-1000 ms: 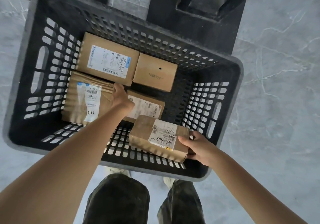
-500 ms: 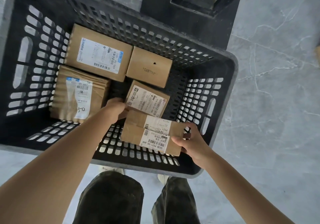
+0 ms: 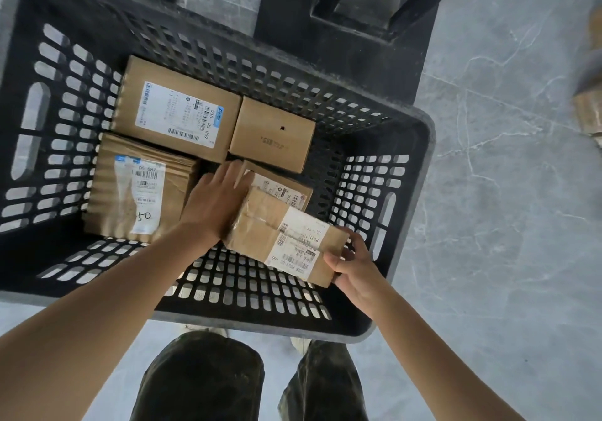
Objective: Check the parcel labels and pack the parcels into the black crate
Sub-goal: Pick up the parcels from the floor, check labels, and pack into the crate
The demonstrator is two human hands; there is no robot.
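The black crate [image 3: 420, 173] stands on the floor and holds several brown parcels. A taped parcel with a white label [image 3: 283, 238] sits in the crate's near right part, partly over a small labelled parcel [image 3: 283, 189]. My right hand [image 3: 351, 267] grips the taped parcel's near right end. My left hand [image 3: 215, 202] lies flat with fingers spread against its left end and the small parcel's corner. A large labelled box [image 3: 176, 114] and a plain box [image 3: 273, 134] sit at the back, a wrinkled labelled parcel [image 3: 140, 189] at the left.
A black frame [image 3: 358, 13] stands behind the crate. Grey marble-patterned floor [image 3: 505, 225] lies to the right, with part of another cardboard parcel [image 3: 589, 108] at the right edge. My legs in dark trousers [image 3: 202, 381] are below the crate's near rim.
My right hand has lowered the taped parcel deeper into the crate, towards the small labelled parcel. My left hand has left the wrinkled parcel and now presses flat against the taped parcel's left end.
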